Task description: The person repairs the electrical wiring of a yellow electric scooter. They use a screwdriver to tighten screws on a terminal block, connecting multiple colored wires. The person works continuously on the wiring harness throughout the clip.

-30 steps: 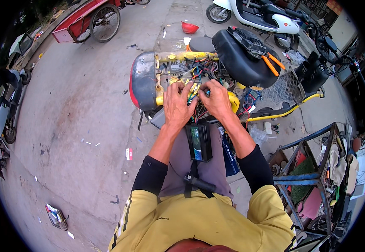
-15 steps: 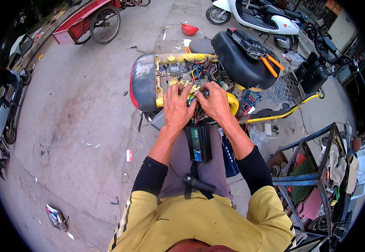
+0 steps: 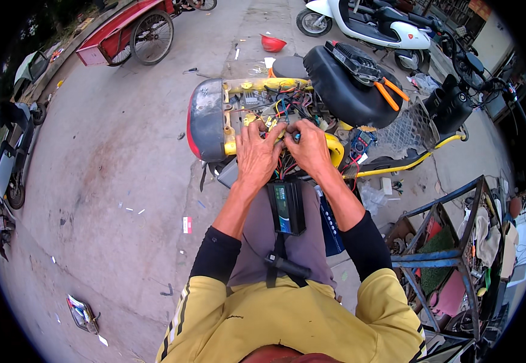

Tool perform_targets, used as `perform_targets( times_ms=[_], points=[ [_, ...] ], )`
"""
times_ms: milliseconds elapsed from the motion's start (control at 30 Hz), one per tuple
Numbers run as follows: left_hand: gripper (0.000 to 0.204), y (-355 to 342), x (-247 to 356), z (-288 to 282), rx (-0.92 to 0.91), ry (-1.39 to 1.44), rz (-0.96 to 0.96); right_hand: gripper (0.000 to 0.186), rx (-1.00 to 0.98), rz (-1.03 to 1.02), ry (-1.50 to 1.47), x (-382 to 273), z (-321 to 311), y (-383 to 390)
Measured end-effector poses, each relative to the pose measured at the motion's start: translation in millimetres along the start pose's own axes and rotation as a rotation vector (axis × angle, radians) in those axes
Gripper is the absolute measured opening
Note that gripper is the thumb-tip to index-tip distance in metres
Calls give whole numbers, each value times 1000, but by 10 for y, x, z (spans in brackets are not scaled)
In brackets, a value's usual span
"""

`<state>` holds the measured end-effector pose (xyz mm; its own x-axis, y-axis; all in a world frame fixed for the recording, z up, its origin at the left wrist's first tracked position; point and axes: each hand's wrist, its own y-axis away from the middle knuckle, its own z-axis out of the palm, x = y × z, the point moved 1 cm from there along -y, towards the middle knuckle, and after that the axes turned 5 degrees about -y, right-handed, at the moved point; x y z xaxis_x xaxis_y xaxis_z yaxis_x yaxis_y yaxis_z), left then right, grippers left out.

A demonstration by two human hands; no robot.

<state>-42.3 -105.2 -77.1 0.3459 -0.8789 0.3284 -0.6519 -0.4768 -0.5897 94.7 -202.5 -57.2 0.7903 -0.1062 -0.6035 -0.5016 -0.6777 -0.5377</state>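
Note:
An electric scooter with a yellow frame [image 3: 268, 85] stands before me, its body opened on a tangle of coloured wires [image 3: 287, 104]. My left hand [image 3: 257, 154] is closed over the near side of the wiring, thumb and forefinger drawn together; what they grip is hidden. Beside it, almost touching, my right hand [image 3: 310, 148] pinches a small blue piece [image 3: 297, 137] among the wires. A black finned controller box [image 3: 288, 207] rests at my thighs, with wires leading up from it under my hands.
Orange-handled pliers [image 3: 390, 92] lie on the tilted black seat [image 3: 345, 85]. A multimeter [image 3: 361, 143] with red leads sits right of the wiring. At the lower right stands a metal rack [image 3: 460, 259] full of parts. A red cart [image 3: 118, 30] and a white scooter [image 3: 372, 27] are farther off.
My left fingers have shifted slightly right, closer to my right hand's fingertips. Green and blue wires that showed between the hands are now mostly covered.

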Motion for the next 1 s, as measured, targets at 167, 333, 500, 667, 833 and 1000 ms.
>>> perform_targets(
  times_ms=[167, 333, 500, 667, 833, 1000],
  points=[
    [53, 6, -3, 4, -5, 3, -4, 16, -5, 32, -122, 27, -16, 9],
    [53, -8, 21, 3, 3, 4, 3, 17, 9, 121, -263, -44, -124, 41],
    [53, 3, 42, -10, -18, -19, 23, 13, 115, 46, -229, -290, -542, 146],
    [49, 22, 9, -54, -13, -27, 8, 13, 339, -28, -128, -417, -1292, -53],
    [50, -8, 76, -25, -37, -25, -7, 14, 417, 79, 142, -44, -1819, -392],
    [49, 2, 55, -8, -48, -10, -7, 17, 396, 155, 302, 170, -1754, -529]
  ],
)
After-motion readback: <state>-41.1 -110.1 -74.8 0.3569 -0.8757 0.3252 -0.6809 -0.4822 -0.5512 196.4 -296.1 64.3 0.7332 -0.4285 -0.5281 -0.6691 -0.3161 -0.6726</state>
